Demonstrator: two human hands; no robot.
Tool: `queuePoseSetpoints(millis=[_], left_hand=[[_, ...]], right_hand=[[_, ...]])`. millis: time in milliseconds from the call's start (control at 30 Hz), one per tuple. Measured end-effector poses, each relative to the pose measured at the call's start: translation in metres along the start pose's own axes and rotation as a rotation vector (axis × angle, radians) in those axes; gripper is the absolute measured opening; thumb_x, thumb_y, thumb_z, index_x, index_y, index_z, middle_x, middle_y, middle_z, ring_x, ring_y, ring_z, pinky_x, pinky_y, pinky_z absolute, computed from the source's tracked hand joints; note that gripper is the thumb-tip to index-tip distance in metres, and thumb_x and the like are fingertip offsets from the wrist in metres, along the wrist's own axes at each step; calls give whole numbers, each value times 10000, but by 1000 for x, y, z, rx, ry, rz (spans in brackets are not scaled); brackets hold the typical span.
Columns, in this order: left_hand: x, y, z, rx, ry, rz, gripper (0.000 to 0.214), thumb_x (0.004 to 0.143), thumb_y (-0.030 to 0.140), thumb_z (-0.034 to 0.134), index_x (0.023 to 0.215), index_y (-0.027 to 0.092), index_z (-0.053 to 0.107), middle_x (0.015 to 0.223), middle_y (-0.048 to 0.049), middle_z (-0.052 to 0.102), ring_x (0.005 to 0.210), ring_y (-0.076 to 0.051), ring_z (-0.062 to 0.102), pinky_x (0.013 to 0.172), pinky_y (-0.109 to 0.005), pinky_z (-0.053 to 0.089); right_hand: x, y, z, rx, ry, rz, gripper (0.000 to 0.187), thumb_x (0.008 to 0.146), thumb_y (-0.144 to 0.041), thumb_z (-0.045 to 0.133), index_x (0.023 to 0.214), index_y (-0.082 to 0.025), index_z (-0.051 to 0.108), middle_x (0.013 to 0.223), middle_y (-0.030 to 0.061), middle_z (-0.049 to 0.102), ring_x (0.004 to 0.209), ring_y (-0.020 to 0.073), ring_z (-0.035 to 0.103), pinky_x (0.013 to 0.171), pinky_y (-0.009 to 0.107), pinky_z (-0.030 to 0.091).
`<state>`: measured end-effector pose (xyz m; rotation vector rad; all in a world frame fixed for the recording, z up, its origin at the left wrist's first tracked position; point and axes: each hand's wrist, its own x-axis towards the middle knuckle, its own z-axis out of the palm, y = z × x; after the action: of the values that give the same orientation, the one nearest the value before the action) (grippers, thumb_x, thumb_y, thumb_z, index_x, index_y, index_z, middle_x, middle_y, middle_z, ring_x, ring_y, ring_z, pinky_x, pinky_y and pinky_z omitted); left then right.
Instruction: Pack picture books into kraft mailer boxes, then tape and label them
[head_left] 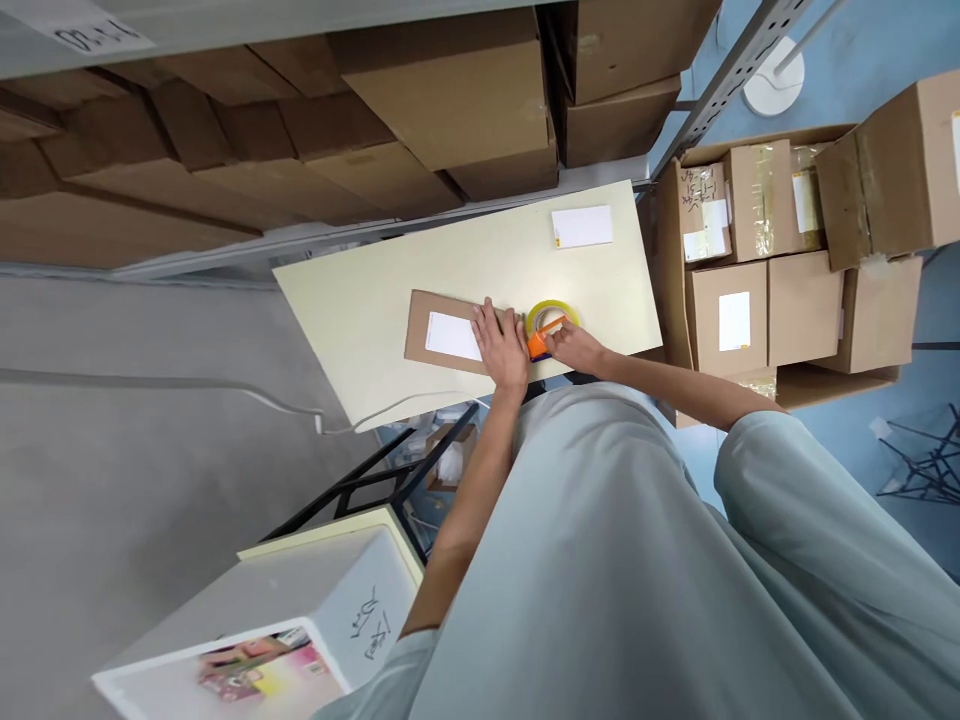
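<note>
A flat brown cardboard box (418, 330) with a white label (450, 336) lies on the pale tabletop (375, 285). My left hand (501, 347) rests on its right part, palm down with the fingers stretched out. At the box's right end, my right hand (576, 345) is closed round an orange tape dispenser (537, 345) loaded with a roll of yellowish tape (574, 308). The dispenser is beside the fingertips of my left hand. Whether the tape touches the cardboard cannot be made out.
A white label slip (583, 227) lies near the table's far right corner. Shelves with brown boxes (450, 100) stand behind. To the right, a large carton (671, 290) holds several boxes. A white foam box (360, 600) is at lower left, and a white cable (397, 400) crosses the table's edge.
</note>
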<state>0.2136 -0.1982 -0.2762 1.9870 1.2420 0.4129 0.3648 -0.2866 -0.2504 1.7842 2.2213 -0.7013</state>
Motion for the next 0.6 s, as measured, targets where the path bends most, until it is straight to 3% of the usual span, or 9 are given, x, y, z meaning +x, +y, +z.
queuePoseSetpoints(millis=[100, 167, 267, 367, 467, 600], left_hand=[[-11, -12, -10, 6, -97, 71, 340, 1116, 419, 554, 1335, 221, 722, 1784, -147, 448, 1761, -287, 155, 1438, -594, 74], [-14, -16, -13, 19, -119, 101, 340, 1114, 426, 551, 1320, 228, 735, 1773, -147, 466, 1758, -289, 172, 1439, -592, 88], [-15, -19, -11, 34, -124, 124, 361, 1127, 435, 517, 1327, 235, 741, 1775, -133, 467, 1760, -270, 158, 1443, -570, 88], [-16, -20, -7, 69, -128, 149, 395, 1145, 431, 466, 1357, 232, 735, 1790, -125, 445, 1762, -260, 140, 1444, -572, 87], [-16, -19, -6, 119, -126, 176, 412, 1150, 411, 447, 1371, 210, 731, 1794, -144, 433, 1763, -276, 135, 1442, -592, 96], [-15, -18, -7, 174, -142, 212, 378, 1120, 400, 535, 1371, 188, 721, 1782, -178, 441, 1759, -312, 157, 1436, -606, 137]], right_hand=[[-12, -6, 4, 44, -45, -52, 590, 1038, -10, 332, 1592, 16, 532, 1221, 229, 824, 1132, 332, 790, 1255, 553, 397], [-32, 7, 8, 80, -92, -61, 594, 1036, -15, 348, 1604, 14, 522, 1234, 235, 822, 1159, 330, 788, 1260, 537, 381], [-73, 49, 10, 64, -189, 29, 526, 1053, -60, 377, 1537, 51, 552, 1261, 283, 802, 1181, 356, 784, 1249, 537, 370], [-100, 96, 1, 21, -212, 225, 470, 1095, -198, 458, 1461, 70, 578, 1222, 313, 801, 1150, 392, 787, 1226, 562, 375], [-86, 121, -16, -29, -133, 324, 475, 1119, -307, 489, 1416, 49, 594, 1193, 304, 805, 1145, 399, 783, 1207, 566, 391], [-22, 115, -42, -63, -73, 317, 396, 1067, -173, 504, 1384, 24, 637, 1183, 272, 814, 1095, 375, 791, 1228, 574, 393]])
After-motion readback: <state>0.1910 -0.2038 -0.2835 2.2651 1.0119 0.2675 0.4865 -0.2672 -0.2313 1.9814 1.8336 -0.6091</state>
